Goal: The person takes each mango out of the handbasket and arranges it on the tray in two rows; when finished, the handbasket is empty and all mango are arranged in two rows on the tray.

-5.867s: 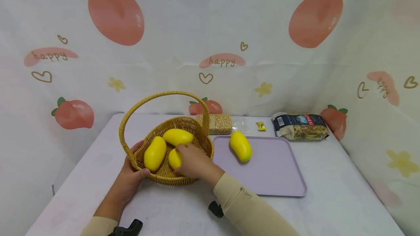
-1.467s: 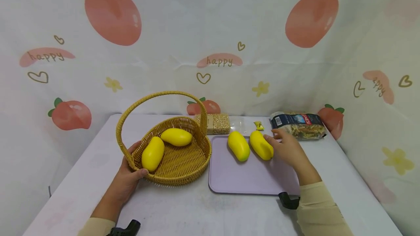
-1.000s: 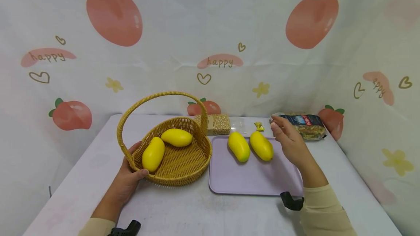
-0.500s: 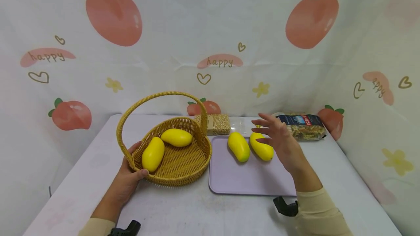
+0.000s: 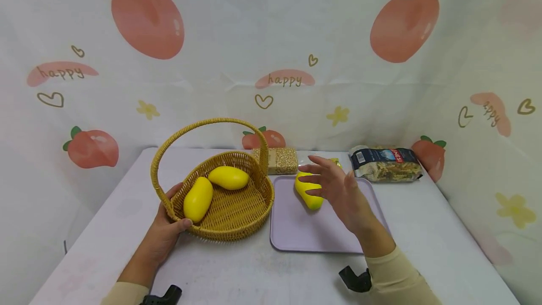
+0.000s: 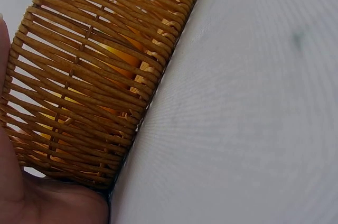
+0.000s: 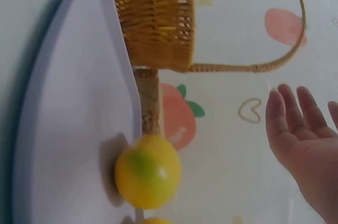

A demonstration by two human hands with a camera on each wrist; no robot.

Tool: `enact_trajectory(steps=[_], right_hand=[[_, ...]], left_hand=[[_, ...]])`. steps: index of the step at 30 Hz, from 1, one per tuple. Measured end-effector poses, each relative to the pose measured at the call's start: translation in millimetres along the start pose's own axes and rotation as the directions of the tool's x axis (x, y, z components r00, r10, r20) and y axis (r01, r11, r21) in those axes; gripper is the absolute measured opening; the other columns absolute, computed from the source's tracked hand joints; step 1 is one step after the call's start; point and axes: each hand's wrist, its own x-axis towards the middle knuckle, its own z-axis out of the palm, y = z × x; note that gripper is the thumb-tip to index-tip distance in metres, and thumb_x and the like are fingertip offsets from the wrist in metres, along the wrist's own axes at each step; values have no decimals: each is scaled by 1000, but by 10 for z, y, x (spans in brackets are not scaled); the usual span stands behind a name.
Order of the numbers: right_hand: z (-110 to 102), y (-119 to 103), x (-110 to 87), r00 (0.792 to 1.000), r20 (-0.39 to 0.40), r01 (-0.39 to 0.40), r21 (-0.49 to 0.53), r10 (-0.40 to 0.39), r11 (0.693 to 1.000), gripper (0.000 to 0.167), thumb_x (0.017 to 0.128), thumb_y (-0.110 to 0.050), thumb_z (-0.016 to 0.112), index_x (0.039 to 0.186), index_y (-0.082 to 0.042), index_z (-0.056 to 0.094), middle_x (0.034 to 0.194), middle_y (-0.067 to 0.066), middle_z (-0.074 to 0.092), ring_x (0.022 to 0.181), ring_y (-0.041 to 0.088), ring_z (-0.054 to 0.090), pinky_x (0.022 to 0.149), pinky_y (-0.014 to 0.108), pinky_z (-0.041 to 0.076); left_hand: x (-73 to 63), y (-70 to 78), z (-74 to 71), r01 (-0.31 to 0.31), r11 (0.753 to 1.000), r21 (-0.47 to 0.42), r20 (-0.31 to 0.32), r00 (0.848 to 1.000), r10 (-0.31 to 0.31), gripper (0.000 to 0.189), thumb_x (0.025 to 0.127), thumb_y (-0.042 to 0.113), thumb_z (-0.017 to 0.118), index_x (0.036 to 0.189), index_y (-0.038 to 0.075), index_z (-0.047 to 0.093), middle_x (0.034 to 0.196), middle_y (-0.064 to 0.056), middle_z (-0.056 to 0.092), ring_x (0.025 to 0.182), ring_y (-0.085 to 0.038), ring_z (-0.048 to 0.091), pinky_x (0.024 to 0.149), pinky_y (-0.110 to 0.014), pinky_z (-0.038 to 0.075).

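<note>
My left hand (image 5: 164,233) grips the near left rim of a wicker basket (image 5: 237,211) with a tall arched handle, thumb over the edge. Two yellow mangoes (image 5: 198,200) lie inside at its left and back. In the left wrist view, the basket's woven side (image 6: 95,76) fills the upper left. My right hand (image 5: 345,199), fingers spread and holding nothing, is raised above a lilac tray (image 5: 296,232). On that tray one mango (image 5: 308,196) shows partly behind my fingers. Another mango (image 7: 156,221) just enters the right wrist view's bottom edge; my hand hides it from the head view.
Behind the basket and tray lies a clear-ended bag of pale kernels (image 5: 283,160). A small yellow wrapped sweet (image 5: 336,161) is partly covered by my hand. At the back right rests a pasta bag (image 5: 386,164). A printed cloth wall (image 5: 211,74) closes off the table's back.
My right hand carried a mango from basket to tray, let it go beside the other one, rose, and has since swung left with fingers spread. My left hand and the basket stay put.
</note>
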Motion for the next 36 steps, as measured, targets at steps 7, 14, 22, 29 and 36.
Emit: enact_trajectory(steps=[7, 14, 22, 29, 36], right_hand=[[220, 143, 51, 999, 25, -48, 72, 47, 996, 76, 112, -65, 22, 168, -16, 38, 158, 25, 47, 140, 45, 50, 109, 59, 47], [442, 259, 140, 995, 68, -82, 122, 75, 989, 80, 112, -67, 25, 169, -11, 36, 159, 32, 42, 141, 57, 43, 109, 61, 44], [624, 362, 353, 996, 70, -72, 147, 62, 987, 78, 111, -68, 34, 165, -12, 42, 155, 33, 45, 140, 54, 46, 106, 63, 45], [772, 446, 633, 990, 69, -129, 157, 120, 979, 88, 109, -72, 38, 167, -6, 35, 157, 29, 45, 144, 51, 44, 109, 64, 43], [814, 663, 897, 985, 16, -172, 200, 172, 965, 94, 108, -77, 35, 171, -7, 29, 161, 28, 45, 147, 54, 40, 114, 69, 40]], left_hand=[[6, 0, 0, 4, 1000, -2, 0, 1000, -4, 92, 104, 1, 73, 173, 28, 17, 172, -10, 19, 146, -17, 39, 113, -20, 41], [0, 21, 10, 3, 1000, -2, -2, 1000, -3, 92, 105, 0, 71, 173, 28, 16, 172, -11, 19, 146, -17, 39, 113, -20, 41], [-5, 30, 36, 22, 1000, 6, -16, 1000, -22, 93, 104, -1, 72, 173, 29, 17, 173, -11, 18, 146, -18, 38, 113, -19, 39], [-1, 20, 32, 36, 999, 10, -25, 999, -36, 93, 103, -3, 71, 173, 29, 18, 173, -11, 19, 147, -20, 36, 113, -18, 39], [-5, 14, 29, 35, 999, 7, -27, 999, -35, 94, 103, -1, 73, 173, 30, 18, 173, -11, 18, 147, -19, 37, 112, -19, 40]])
